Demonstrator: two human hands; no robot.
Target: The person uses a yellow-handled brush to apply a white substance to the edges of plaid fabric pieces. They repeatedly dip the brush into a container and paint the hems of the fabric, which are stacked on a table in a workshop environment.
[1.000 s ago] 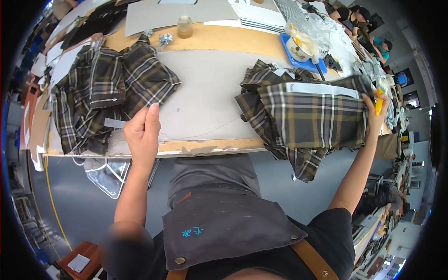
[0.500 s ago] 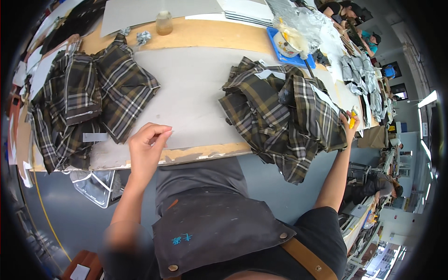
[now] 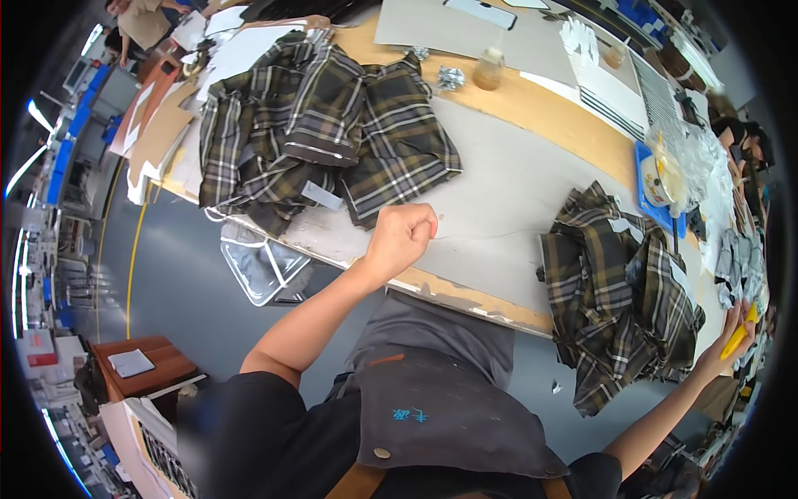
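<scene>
My left hand (image 3: 402, 239) is closed in a fist above the table's front edge. A thin dark thread (image 3: 490, 237) runs from its fingers toward the right. Far out at the right, my right hand (image 3: 731, 339) grips a yellow-handled tool (image 3: 740, 334); its working end cannot be made out. Between the hands, on the right, a heap of plaid cloth (image 3: 611, 299) hangs partly over the table edge, with white strips on it. Another plaid pile (image 3: 399, 141) lies beyond my left hand, with a pale label (image 3: 322, 195) on it.
The grey-topped table (image 3: 490, 175) has a worn wooden front edge. At the back stand a jar of amber liquid (image 3: 489, 71), crumpled foil (image 3: 450, 79) and a blue tray (image 3: 644, 179) with a bowl (image 3: 657, 185). A clear plastic bin (image 3: 259, 259) sits below the table; a person (image 3: 141, 23) is far left.
My view has swung, shifting the table and piles rightward in the picture. The left hand has gone from a pinch to a fist. My right hand has moved away from the right pile with the tool.
</scene>
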